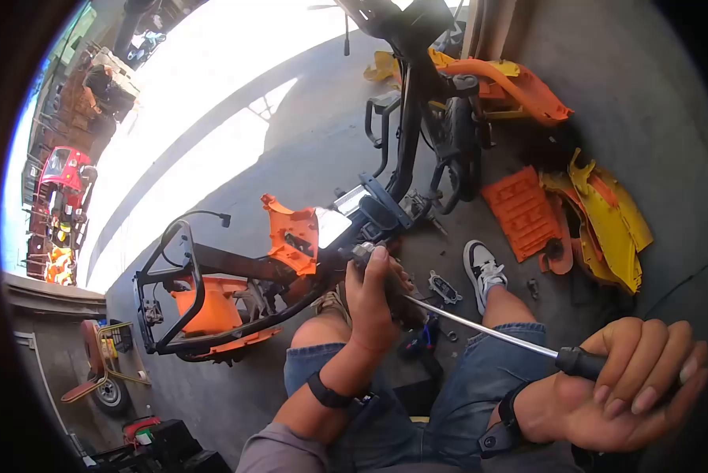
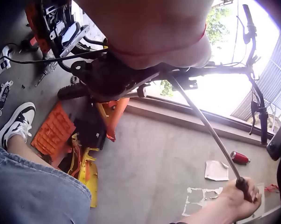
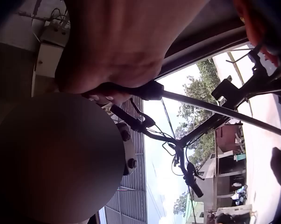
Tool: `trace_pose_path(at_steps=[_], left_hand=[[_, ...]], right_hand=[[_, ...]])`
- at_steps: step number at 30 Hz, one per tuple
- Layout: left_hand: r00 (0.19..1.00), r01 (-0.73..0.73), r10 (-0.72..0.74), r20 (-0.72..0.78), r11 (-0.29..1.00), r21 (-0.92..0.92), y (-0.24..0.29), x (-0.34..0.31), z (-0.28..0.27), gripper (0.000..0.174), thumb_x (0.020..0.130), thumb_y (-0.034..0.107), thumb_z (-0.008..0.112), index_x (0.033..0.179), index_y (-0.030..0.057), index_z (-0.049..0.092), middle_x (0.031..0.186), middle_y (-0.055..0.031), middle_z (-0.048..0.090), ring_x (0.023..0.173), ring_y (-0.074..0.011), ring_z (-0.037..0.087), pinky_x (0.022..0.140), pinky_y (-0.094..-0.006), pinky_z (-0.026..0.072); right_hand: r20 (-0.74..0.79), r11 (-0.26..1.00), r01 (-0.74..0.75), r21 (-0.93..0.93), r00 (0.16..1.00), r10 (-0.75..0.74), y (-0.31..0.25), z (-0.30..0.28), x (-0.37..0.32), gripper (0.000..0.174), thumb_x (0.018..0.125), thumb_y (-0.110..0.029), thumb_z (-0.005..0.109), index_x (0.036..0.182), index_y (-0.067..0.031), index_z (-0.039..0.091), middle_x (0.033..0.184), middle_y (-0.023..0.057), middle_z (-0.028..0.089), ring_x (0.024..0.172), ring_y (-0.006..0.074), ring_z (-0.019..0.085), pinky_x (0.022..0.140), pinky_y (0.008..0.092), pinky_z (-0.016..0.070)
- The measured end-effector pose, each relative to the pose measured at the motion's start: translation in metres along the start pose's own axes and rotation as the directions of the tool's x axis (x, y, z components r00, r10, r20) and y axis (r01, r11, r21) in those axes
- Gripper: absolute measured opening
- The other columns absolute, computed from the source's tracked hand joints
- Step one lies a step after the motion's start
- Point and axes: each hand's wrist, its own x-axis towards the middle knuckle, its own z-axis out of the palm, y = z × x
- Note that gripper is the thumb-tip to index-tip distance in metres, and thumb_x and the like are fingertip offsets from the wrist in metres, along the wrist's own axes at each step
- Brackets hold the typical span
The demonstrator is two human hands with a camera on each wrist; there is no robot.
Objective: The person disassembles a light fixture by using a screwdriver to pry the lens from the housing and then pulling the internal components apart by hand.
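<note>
My right hand (image 1: 646, 382) holds the black handle of a long screwdriver (image 1: 488, 329), its fingers curled over it. The metal shaft runs left across my lap to a dark part (image 2: 107, 77) gripped in my left hand (image 1: 372, 303). That hand hides the shaft's tip and much of the part. Beside the left hand is the black frame (image 1: 235, 264) of a stripped-down two-wheeler. An orange plastic piece (image 1: 295, 236) rests on the frame. In the right wrist view, the shaft slants past the handlebar (image 3: 180, 142).
Orange and yellow body panels (image 1: 606, 221) lie on the floor at right, near a ribbed orange panel (image 1: 519, 211). A metal bracket (image 1: 446, 288) and small parts lie by my shoe (image 1: 484, 272). A tool box (image 1: 168, 449) stands at lower left. Another person (image 1: 109, 91) is far off.
</note>
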Motion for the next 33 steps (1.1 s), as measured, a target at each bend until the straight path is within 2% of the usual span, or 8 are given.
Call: trace_pose_path(at_steps=[3, 6, 16, 19, 21, 25, 27, 33], left_hand=[[1.0, 0.011, -0.009, -0.023, 0.998, 0.057, 0.001, -0.006, -0.001, 0.031, 0.09, 0.036, 0.059, 0.094, 0.0062, 0.052, 0.075, -0.005, 0.055, 0.065, -0.0141, 0.057, 0.06, -0.0277, 0.0505], [1.0, 0.006, -0.005, -0.026, 1.0, 0.019, 0.008, -0.006, 0.0, 0.03, 0.09, 0.035, 0.058, 0.094, 0.0063, 0.052, 0.075, -0.0049, 0.054, 0.065, -0.0142, 0.057, 0.06, -0.0278, 0.0505], [0.999, -0.007, 0.005, -0.04, 0.999, -0.048, -0.002, -0.003, 0.004, 0.026, 0.09, 0.029, 0.061, 0.093, 0.005, 0.052, 0.073, -0.0051, 0.054, 0.062, -0.0139, 0.055, 0.059, -0.0279, 0.0492], [1.0, 0.01, -0.011, -0.024, 0.999, -0.047, -0.001, -0.002, 0.004, 0.026, 0.09, 0.029, 0.061, 0.094, 0.0051, 0.051, 0.073, -0.0051, 0.054, 0.061, -0.0141, 0.055, 0.059, -0.028, 0.0494], [1.0, 0.023, -0.024, -0.006, 0.998, -0.054, 0.0, 0.001, 0.003, 0.027, 0.09, 0.029, 0.061, 0.095, 0.0051, 0.051, 0.073, -0.0052, 0.054, 0.06, -0.0142, 0.056, 0.058, -0.0281, 0.0495], [0.999, -0.003, 0.002, -0.049, 1.0, -0.027, -0.002, 0.006, 0.002, 0.026, 0.091, 0.029, 0.061, 0.095, 0.006, 0.049, 0.071, -0.0053, 0.054, 0.059, -0.0144, 0.056, 0.056, -0.0286, 0.05], [0.995, -0.01, 0.009, -0.1, 1.0, -0.004, -0.003, 0.007, 0.004, 0.026, 0.091, 0.029, 0.062, 0.095, 0.0064, 0.049, 0.071, -0.0052, 0.054, 0.059, -0.0144, 0.056, 0.055, -0.0284, 0.05], [0.981, -0.091, 0.075, -0.177, 0.992, -0.082, -0.004, 0.013, 0.005, 0.027, 0.091, 0.028, 0.064, 0.098, 0.0069, 0.048, 0.074, -0.0049, 0.055, 0.06, -0.0138, 0.056, 0.054, -0.0277, 0.0502]], right_hand=[[-0.12, 0.967, 0.123, -0.222, 0.981, -0.152, -0.002, 0.002, -0.005, 0.026, 0.091, -0.03, 0.054, 0.084, -0.007, 0.043, 0.06, -0.0027, 0.046, 0.041, 0.0072, 0.034, 0.049, 0.0156, 0.0392], [0.337, 0.999, 0.005, -0.041, 0.941, 0.009, -0.005, -0.018, 0.003, 0.027, 0.096, -0.037, 0.052, 0.102, -0.0115, 0.05, 0.071, 0.0023, 0.051, 0.054, 0.0144, 0.045, 0.052, 0.0251, 0.0416], [-0.079, 0.939, 0.256, -0.229, 0.957, -0.28, 0.009, 0.003, 0.003, 0.019, 0.094, -0.014, 0.048, 0.079, -0.0058, 0.039, 0.058, 0.0002, 0.044, 0.034, 0.0051, 0.039, 0.032, 0.0131, 0.0356], [-0.014, 0.96, 0.246, -0.136, 0.968, -0.25, 0.004, -0.01, 0.009, 0.02, 0.094, -0.014, 0.048, 0.079, -0.0061, 0.038, 0.056, -0.0001, 0.044, 0.031, 0.0046, 0.035, 0.029, 0.0137, 0.0337], [0.404, 0.991, 0.135, 0.015, 0.905, -0.13, 0.0, -0.022, 0.013, 0.022, 0.094, -0.017, 0.049, 0.079, -0.0064, 0.037, 0.053, -0.0009, 0.043, 0.031, 0.004, 0.035, 0.029, 0.0137, 0.0334], [0.06, 0.96, 0.26, -0.105, 0.965, -0.255, 0.007, -0.007, -0.006, 0.024, 0.093, -0.019, 0.051, 0.079, -0.0065, 0.036, 0.05, -0.0019, 0.043, 0.03, 0.0044, 0.035, 0.029, 0.0141, 0.0339], [0.353, 0.977, 0.098, -0.189, 0.935, -0.026, 0.004, -0.005, -0.01, 0.024, 0.096, -0.034, 0.051, 0.099, -0.0107, 0.049, 0.07, 0.0019, 0.051, 0.053, 0.014, 0.045, 0.052, 0.0251, 0.0406], [0.438, 0.976, 0.153, -0.154, 0.896, -0.071, 0.012, 0.001, -0.013, 0.021, 0.096, -0.03, 0.051, 0.094, -0.0102, 0.047, 0.067, 0.0026, 0.05, 0.051, 0.0133, 0.044, 0.046, 0.0274, 0.0389]])
